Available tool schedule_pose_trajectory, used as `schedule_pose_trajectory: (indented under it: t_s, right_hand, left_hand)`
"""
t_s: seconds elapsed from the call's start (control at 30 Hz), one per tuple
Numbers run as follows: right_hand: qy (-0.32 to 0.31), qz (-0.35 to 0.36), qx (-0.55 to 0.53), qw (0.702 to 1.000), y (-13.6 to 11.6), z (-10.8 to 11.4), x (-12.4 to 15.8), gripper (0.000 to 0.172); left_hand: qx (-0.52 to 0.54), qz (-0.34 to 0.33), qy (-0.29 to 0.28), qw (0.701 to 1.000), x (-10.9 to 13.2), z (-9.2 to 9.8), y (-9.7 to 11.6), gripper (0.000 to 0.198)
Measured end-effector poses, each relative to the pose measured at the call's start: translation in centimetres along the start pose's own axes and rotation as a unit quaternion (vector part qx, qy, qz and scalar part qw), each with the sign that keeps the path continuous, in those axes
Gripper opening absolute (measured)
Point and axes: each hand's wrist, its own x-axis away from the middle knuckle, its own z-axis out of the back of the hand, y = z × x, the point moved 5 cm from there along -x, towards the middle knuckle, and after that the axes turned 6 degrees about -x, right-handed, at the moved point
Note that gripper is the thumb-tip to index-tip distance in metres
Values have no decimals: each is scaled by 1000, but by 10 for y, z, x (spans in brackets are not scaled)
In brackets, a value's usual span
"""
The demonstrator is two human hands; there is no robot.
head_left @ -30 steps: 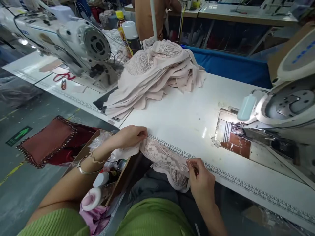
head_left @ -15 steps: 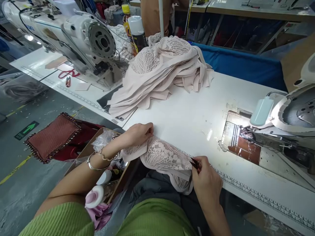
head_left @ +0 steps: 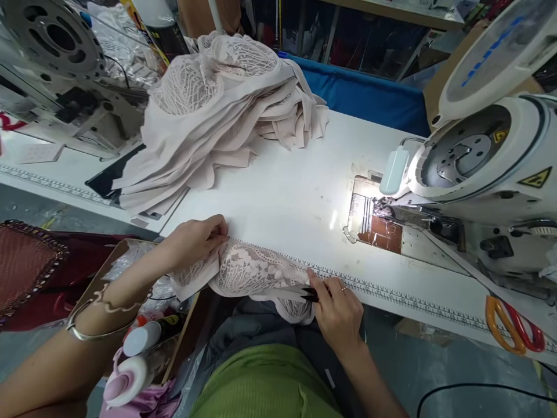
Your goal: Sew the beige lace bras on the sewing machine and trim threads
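Note:
A pale pink lace bra [head_left: 250, 270] lies stretched along the front edge of the white table [head_left: 278, 197], its lower part hanging over my lap. My left hand [head_left: 194, 244] pinches its upper edge at the left, fingers closed. At the other end, my right hand [head_left: 339, 307] has its fingers closed around small dark thread snips [head_left: 310, 295], whose blades lie against the lace. The thumb and forefinger of this hand also touch the bra's upper edge. Most of the snips is hidden in the palm.
Beyond my hands is a pile of similar bras [head_left: 226, 122]. Sewing machines stand at right [head_left: 474, 154] and left [head_left: 87, 107]. Orange-and-red-handled scissors [head_left: 507, 325] lie at the right edge. A ruler strip [head_left: 391, 297] runs along the table front. Below left, a box [head_left: 176, 348] holds bottles.
My view has turned right and closer to the table. The right hand has shifted its grip: its fingertips now touch the bra's edge and the snips sit lower. The left hand keeps its pinch.

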Motion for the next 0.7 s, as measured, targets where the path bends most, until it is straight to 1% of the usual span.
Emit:
schedule_pose_trajectory:
  t_s: [0.1,0.2,0.27,0.33,0.37,0.4,0.47,0.53,0.57,0.6,0.63,0.67,0.7]
  right_hand:
    - [-5,1,0,1000,0,0,-1,32]
    - [-14,-6,1,1000,-2,-5,-4,24]
    - [-3,-2,-6,1000,-7,-8,-2,17]
    - [32,20,-30,999,-12,-4,3,11]
    - [54,34,-46,997,-13,3,9,10]
    - [70,47,-61,995,-14,12,15,11]
    - [79,49,-75,993,-13,37,28,9]
    - [78,28,-66,994,-9,64,40,7]
    - [81,21,-57,995,-7,77,44,8]
    - [87,18,-44,995,-6,86,47,8]
    - [97,24,-29,995,-4,91,49,9]
    - [103,28,-11,994,-1,91,50,9]
    - [99,21,6,995,3,86,51,10]
  left_hand:
    - [1,-7,16,1000,-2,-1,-2,18]
    - [4,-7,29,1000,-3,-2,-3,17]
    - [19,-1,29,999,2,-3,-5,19]
    - [51,-6,2,999,12,-9,-7,26]
    - [68,-17,-29,997,18,-15,-7,29]
    - [81,-37,-70,993,25,-23,-7,32]
    - [81,-99,-162,978,37,-43,-2,33]
    - [65,-165,-247,953,44,-66,11,35]
    - [55,-192,-278,939,45,-79,21,35]
    - [45,-213,-297,930,43,-92,32,34]
    - [32,-225,-301,926,39,-104,45,33]
    - [17,-232,-290,928,33,-116,58,31]
    - [-6,-231,-262,937,25,-128,70,31]
